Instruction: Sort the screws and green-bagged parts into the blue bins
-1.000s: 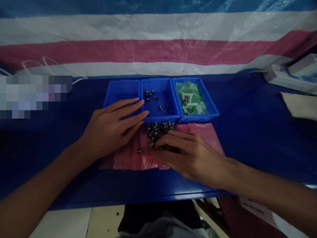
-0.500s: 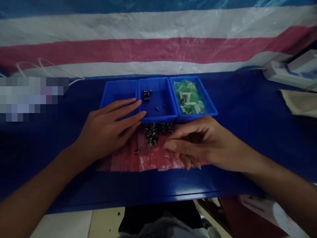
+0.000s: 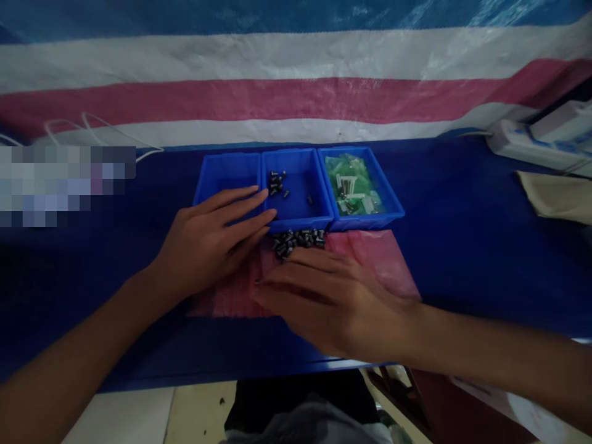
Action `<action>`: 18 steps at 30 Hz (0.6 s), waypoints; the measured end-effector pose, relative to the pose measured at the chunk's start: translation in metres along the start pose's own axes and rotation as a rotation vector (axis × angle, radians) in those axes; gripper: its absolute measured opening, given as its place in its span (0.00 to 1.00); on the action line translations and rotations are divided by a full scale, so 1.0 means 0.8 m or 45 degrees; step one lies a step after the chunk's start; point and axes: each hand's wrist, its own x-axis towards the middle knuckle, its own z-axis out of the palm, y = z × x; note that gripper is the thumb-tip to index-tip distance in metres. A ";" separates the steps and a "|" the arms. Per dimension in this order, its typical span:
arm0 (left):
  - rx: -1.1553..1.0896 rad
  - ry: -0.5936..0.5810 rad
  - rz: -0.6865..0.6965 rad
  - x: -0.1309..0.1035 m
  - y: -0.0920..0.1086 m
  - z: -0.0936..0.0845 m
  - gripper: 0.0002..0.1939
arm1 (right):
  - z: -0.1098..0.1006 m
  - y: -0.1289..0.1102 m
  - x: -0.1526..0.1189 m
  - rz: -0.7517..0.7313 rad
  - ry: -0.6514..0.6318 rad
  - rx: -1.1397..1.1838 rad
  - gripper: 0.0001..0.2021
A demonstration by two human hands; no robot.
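My left hand (image 3: 210, 237) lies with its fingers stretched out at the front wall between the left blue bin (image 3: 231, 161) and the middle blue bin (image 3: 300, 223). My right hand (image 3: 330, 296) reaches low across a red plastic bag (image 3: 379, 256), its fingers bent together. At its fingertips is a single dark screw (image 3: 257, 282) on the bag's left part, mostly hidden. Just beyond the right hand, a pile of dark screws (image 3: 305, 237) sits on the bag against the middle bin. Several loose screws (image 3: 276, 184) lie inside that bin, mostly at its left.
The right blue bin (image 3: 398, 214) holds a green plastic bag (image 3: 358, 169) with metal screws and pale pieces. A white power strip (image 3: 518, 145) and a beige cloth (image 3: 550, 194) are at the right. A striped sheet (image 3: 296, 98) hangs behind the blue table (image 3: 444, 246).
My right hand has moved left and down across the bag to the lone screw. One more screw now lies by the middle bin's left group. My left hand stays in place.
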 end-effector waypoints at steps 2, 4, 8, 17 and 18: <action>-0.014 -0.016 -0.013 -0.001 -0.001 0.000 0.12 | 0.015 -0.003 0.011 0.023 -0.087 -0.165 0.12; -0.015 -0.024 -0.029 -0.002 -0.002 -0.001 0.12 | 0.027 -0.005 0.021 0.050 -0.107 -0.284 0.12; -0.072 -0.027 -0.060 -0.005 -0.003 -0.001 0.13 | 0.034 -0.010 0.031 0.031 0.043 -0.248 0.14; -0.094 0.010 -0.107 -0.003 0.002 0.001 0.12 | -0.028 0.029 0.006 0.647 0.290 0.859 0.08; -0.061 0.020 -0.090 -0.002 0.003 0.001 0.11 | -0.033 0.034 0.003 0.750 0.325 0.969 0.08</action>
